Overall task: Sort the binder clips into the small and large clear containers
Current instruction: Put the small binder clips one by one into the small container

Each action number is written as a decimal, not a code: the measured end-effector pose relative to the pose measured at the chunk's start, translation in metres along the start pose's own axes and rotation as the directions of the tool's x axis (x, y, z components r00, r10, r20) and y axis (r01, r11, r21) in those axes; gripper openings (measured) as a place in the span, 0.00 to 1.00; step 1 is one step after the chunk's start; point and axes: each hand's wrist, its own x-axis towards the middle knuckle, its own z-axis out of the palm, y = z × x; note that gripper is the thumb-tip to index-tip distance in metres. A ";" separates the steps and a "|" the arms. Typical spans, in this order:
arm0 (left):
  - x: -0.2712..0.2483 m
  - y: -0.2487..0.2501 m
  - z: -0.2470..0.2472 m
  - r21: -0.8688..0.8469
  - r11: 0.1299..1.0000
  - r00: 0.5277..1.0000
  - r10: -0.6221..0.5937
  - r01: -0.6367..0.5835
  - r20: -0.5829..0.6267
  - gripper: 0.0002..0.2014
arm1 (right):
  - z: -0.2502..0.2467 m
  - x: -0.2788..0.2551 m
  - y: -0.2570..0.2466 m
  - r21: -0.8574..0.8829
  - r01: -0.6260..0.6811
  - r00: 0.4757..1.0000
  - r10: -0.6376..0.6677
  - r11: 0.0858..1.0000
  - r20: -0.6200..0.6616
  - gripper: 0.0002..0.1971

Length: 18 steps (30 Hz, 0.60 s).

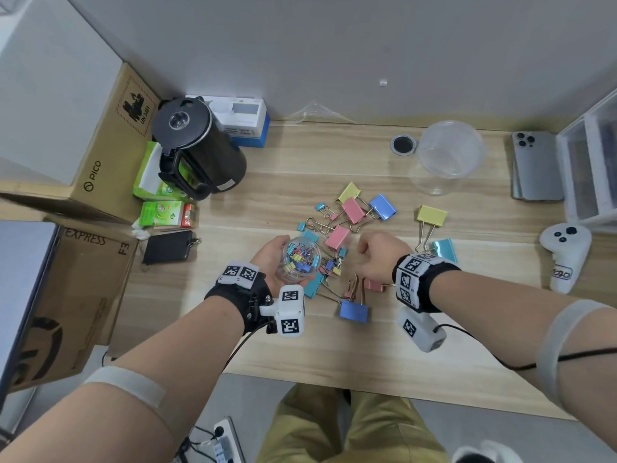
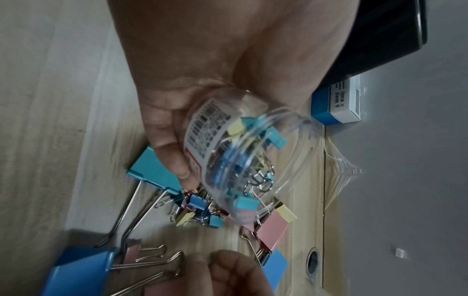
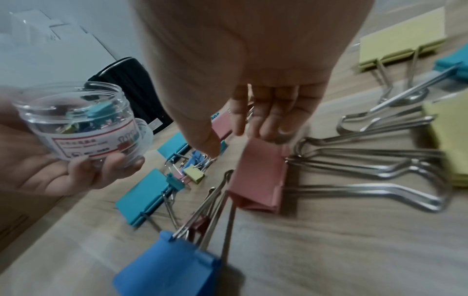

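My left hand (image 1: pixel 267 257) grips a small clear jar (image 1: pixel 300 262) that holds several small coloured binder clips; its label shows in the left wrist view (image 2: pixel 202 130) and the right wrist view (image 3: pixel 76 124). My right hand (image 1: pixel 377 259) hovers just right of the jar over the pile, fingers loosely curled, nothing seen in them (image 3: pixel 238 138). Under it lie small clips (image 3: pixel 192 172) and a large pink clip (image 3: pixel 258 176). More large clips lie around: pink (image 1: pixel 337 237), blue (image 1: pixel 354 310), yellow (image 1: pixel 432 215), teal (image 1: pixel 444 248). The large clear container (image 1: pixel 449 152) stands empty at the back right.
A black kettle (image 1: pixel 197 145) and cardboard boxes (image 1: pixel 100 145) crowd the left side. A phone (image 1: pixel 537 165), a clear drawer unit (image 1: pixel 591 162) and a white controller (image 1: pixel 564 252) line the right edge. A black card holder (image 1: pixel 167 247) lies left of the jar.
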 end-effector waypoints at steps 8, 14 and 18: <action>0.000 0.001 -0.010 -0.019 1.000 1.000 -0.005 0.005 0.016 0.31 | 0.028 0.005 -0.024 -0.130 0.332 0.943 -0.330 0.934 0.036 0.29; -0.004 0.005 -0.019 -0.064 0.998 1.000 0.000 -0.001 -0.005 0.29 | 0.026 0.011 -0.024 -0.174 0.291 0.957 -0.288 0.941 0.045 0.17; -0.009 0.005 -0.018 -0.072 0.997 1.000 -0.011 0.012 0.012 0.27 | 0.015 0.012 -0.025 -0.192 0.262 0.964 -0.265 0.946 0.012 0.07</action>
